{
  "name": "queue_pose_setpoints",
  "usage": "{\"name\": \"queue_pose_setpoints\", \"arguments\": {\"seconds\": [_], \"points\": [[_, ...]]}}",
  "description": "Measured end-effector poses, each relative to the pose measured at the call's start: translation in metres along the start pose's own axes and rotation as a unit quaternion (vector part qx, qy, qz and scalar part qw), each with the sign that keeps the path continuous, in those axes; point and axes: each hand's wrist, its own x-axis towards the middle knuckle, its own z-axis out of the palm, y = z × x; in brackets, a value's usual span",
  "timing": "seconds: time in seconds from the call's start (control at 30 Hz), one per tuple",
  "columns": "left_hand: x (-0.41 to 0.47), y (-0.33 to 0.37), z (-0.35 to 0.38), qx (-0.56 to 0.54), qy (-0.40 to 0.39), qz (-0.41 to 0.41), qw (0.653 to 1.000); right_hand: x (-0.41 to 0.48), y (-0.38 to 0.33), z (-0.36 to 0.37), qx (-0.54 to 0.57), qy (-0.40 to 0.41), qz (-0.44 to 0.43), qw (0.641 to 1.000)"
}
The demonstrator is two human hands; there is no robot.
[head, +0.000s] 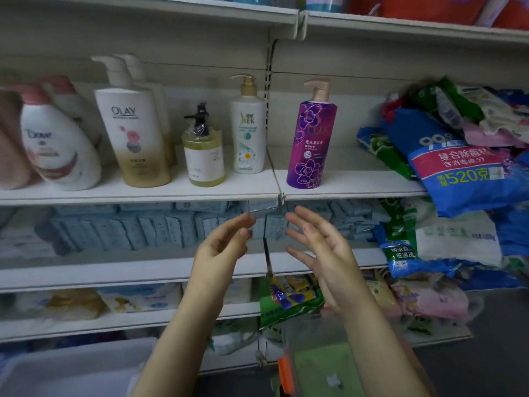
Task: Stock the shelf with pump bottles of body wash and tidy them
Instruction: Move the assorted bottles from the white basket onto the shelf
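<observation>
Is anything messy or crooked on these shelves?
Yes. On the right, the blue bags are heaped in a jumble, and one hangs over the front edge of the shelf. The purple bottle beside them stands neatly.

White metal shelving [143, 193] fills the view in several tiers, two bays meeting at a slotted upright [268, 81] in the middle. The back panel [200, 53] behind it is pale and plain. On the top shelf [143, 15], far right, stand red packs [429, 7]. The tier below the middle one carries rows of pale blue boxes [114, 227]. On the right, blue, green and white bags [458, 167] lie heaped and spill over the shelf edges. A white tub [71, 365] sits near left, low down. The floor [486, 368], near right, is dark. The light is soft and even.
</observation>
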Motion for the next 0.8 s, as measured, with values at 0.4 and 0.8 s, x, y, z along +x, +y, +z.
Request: {"name": "queue_pose_setpoints", "arguments": {"seconds": [0.4,0.8], "points": [[-0.103,-0.009,-0.249,0.032,0.169,-0.108,0.979,-0.061,0.125,0.216,0.032,-0.037,0.171,0.984],[-0.228,-0.039,-0.435,0.025,0.259,-0.245,0.934,-0.165,0.218,0.381,0.035,-0.01,0.336,0.941]]}}
